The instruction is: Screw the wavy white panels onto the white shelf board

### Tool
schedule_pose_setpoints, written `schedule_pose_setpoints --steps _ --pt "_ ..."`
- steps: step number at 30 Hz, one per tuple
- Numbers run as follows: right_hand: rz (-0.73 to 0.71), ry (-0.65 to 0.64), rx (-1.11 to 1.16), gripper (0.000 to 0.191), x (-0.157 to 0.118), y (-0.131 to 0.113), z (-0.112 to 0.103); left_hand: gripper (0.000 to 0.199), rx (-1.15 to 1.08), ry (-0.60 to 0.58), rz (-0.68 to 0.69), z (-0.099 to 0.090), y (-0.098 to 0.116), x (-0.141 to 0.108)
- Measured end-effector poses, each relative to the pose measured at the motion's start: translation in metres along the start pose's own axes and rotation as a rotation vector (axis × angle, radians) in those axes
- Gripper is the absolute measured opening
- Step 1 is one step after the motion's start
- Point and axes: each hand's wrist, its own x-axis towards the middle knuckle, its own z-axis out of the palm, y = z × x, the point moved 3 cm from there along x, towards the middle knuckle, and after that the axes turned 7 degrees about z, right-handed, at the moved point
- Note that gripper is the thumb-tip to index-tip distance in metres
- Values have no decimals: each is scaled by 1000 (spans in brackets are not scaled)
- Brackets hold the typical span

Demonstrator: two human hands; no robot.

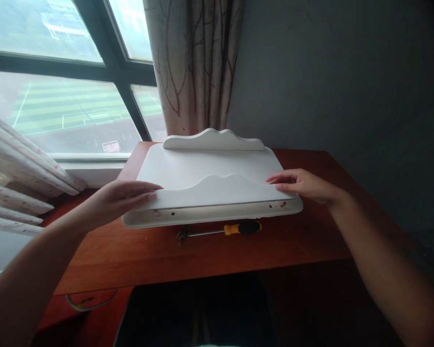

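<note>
Stretching beneath everything, the red-brown worktop [202, 262] is seen, and on it a white board [188, 166] with rounded corners is carried. Along the board's near edge the front strip [220, 191] is found, right between the two hands, its long axis laid left to right; neither hand can be called nearer, as one end is taken by each. Smooth, plain and white it looks, its top edge cut into waves, and at the far edge it is matched by a rear strip [213, 140]. The left end is pinched between thumb and fingers by the left hand [133, 195]; the right end is pinched likewise by the right hand [301, 185]. In front, a yellow-and-black screwdriver [244, 227] is spotted, its tip beside blurred screws [182, 235], apparently. Below the strip, two dark holes [172, 213] are shown.
</note>
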Motion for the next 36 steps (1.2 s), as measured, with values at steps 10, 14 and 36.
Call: schedule_pose_setpoints --steps 10,14,36 --pt "13 -15 -25 44 1 8 0 48 -47 -104 -20 0 -14 3" --pt "9 -12 -19 42 0 9 2 50 -36 -109 -20 1 -12 4" --pt "-14 69 -31 34 -10 3 3 44 -30 -67 1 0 -2 -3"
